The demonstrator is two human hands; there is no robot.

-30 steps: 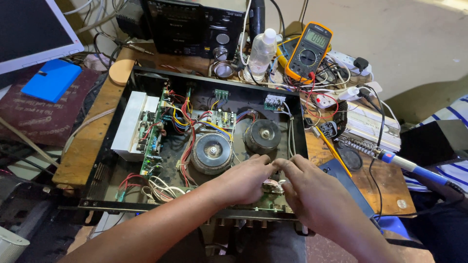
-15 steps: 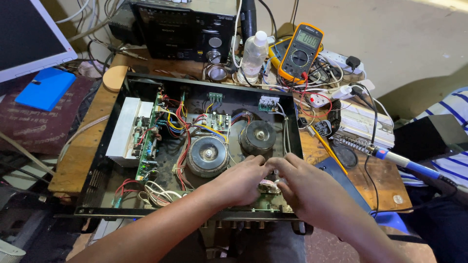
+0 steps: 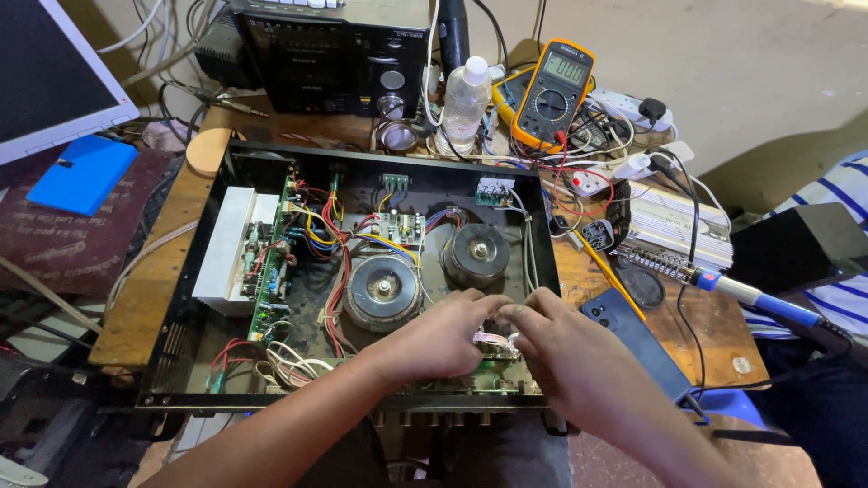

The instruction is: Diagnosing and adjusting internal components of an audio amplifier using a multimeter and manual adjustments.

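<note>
Inside the black chassis [image 3: 533,226], both hands' fingers [image 3: 493,307] pinched on a pale ribbon connector [image 3: 493,340], beside round grey transformers [image 3: 383,291]

The wooden worktop [image 3: 149,289] carries an open amplifier chassis [image 3: 362,271]. Beside it lie a smartphone [image 3: 637,339], a multimeter [image 3: 553,90] and a plastic bottle [image 3: 466,99].

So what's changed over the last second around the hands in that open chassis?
Barely anything: the left hand and right hand stay fingertip to fingertip over the small part at the front of the open chassis. Only the head camera shifted. Multimeter and soldering iron unmoved.
</note>
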